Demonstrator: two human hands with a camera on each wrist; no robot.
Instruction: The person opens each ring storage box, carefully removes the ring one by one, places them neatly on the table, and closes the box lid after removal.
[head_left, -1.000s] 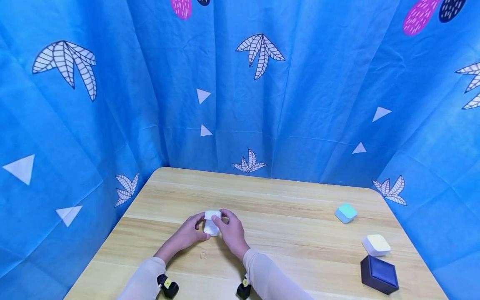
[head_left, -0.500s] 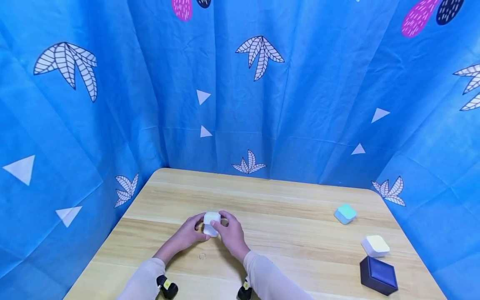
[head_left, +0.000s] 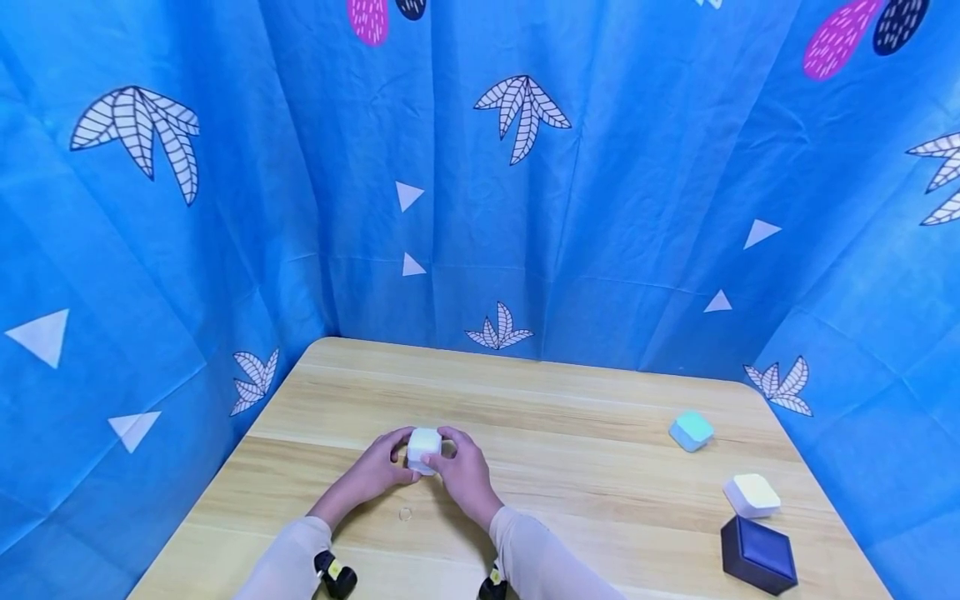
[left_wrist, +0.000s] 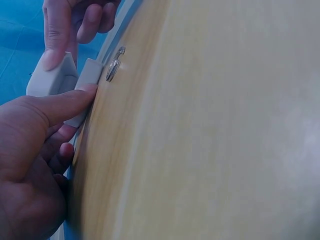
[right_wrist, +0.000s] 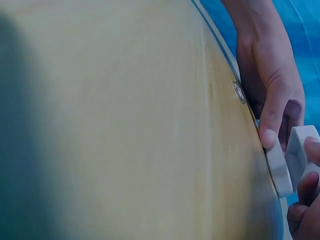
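Observation:
A small white ring box stands on the wooden table between my two hands. My left hand (head_left: pixel 381 463) holds its base (left_wrist: pixel 90 73) against the tabletop, thumb on the near side. My right hand (head_left: pixel 467 471) grips the white lid (head_left: pixel 424 440) between thumb and fingers. In the right wrist view the lid is tilted at the base (right_wrist: pixel 278 172), with a gap between them on the near side. A thin ring with a shiny setting (left_wrist: pixel 113 69) lies on the table, nearer to me than the box and touched by neither hand.
Toward the table's right side sit a teal box (head_left: pixel 692 431), a white box with a pale yellow top (head_left: pixel 752 495) and a dark blue box (head_left: pixel 758 553). A blue patterned curtain (head_left: pixel 480 208) hangs around the wooden table (head_left: pixel 585 467).
My right hand has brought the lid down and toward me, so it now covers most of the base. My left hand keeps its place on the base, and the ring lies where it was.

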